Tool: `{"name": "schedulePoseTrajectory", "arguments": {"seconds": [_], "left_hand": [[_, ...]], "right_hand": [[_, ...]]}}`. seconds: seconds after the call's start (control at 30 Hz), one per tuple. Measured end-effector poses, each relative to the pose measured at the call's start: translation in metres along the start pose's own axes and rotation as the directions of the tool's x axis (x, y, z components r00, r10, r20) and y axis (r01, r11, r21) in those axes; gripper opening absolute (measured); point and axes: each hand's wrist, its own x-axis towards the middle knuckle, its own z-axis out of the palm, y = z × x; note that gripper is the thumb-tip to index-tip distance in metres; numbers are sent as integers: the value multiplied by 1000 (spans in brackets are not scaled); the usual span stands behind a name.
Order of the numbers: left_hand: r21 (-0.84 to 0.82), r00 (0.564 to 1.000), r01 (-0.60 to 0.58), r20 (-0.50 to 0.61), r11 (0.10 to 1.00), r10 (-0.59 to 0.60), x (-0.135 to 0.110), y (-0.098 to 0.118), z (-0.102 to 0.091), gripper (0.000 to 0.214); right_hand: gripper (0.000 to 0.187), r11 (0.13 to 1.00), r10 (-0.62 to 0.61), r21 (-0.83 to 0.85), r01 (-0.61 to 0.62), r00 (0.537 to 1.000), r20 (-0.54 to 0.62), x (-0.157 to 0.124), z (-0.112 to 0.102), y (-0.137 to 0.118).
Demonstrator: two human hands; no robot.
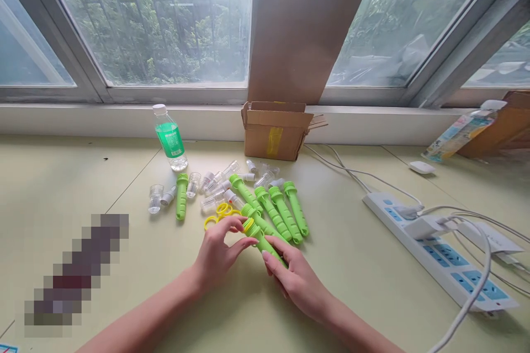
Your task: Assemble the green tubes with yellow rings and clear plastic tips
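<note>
My right hand (300,278) is closed around a green ridged plastic tube (262,242) with a threaded top, held tilted above the table. At its upper end, thumb and fingers of my left hand (217,253) pinch a yellow ring (248,225) that sits around the tube's neck. Just beyond the left fingers lie several loose yellow rings (211,223). More green tubes (273,214) rest side by side behind my hands, and a separate green tube (181,197) lies to the left. Behind them are scattered clear plastic cups (155,198) and small white-capped parts (169,196).
An open cardboard box (275,133) and a green-labelled bottle (170,140) stand toward the window. On the right, a power strip (434,253) carries plugs and trailing white cables (484,270). A second bottle (461,129) leans at the far right. A blurred patch (77,270) covers something on the left.
</note>
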Motion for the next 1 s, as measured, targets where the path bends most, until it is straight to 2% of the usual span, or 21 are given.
{"name": "schedulePoseTrajectory", "arguments": {"seconds": [0.1,0.2,0.37,0.67,1.0], "left_hand": [[-13,1000,0,-2,1000,0,0,1,0,19],[-42,1000,3,-6,999,-3,0,-1,1,20],[-51,1000,-9,17,999,10,0,-2,2,23],[-73,996,-58,65,996,63,2,-1,-2,37],[-22,993,-95,64,995,96,3,-4,0,20]], "right_hand": [[39,1000,24,-12,-24,1000,3,-1,0,0],[40,996,64,59,-65,998,30,0,0,-3],[32,988,48,140,-59,996,81,1,1,-7],[30,966,48,247,-81,990,135,2,-2,-6],[32,957,54,275,-93,988,147,3,-3,-5]]}}
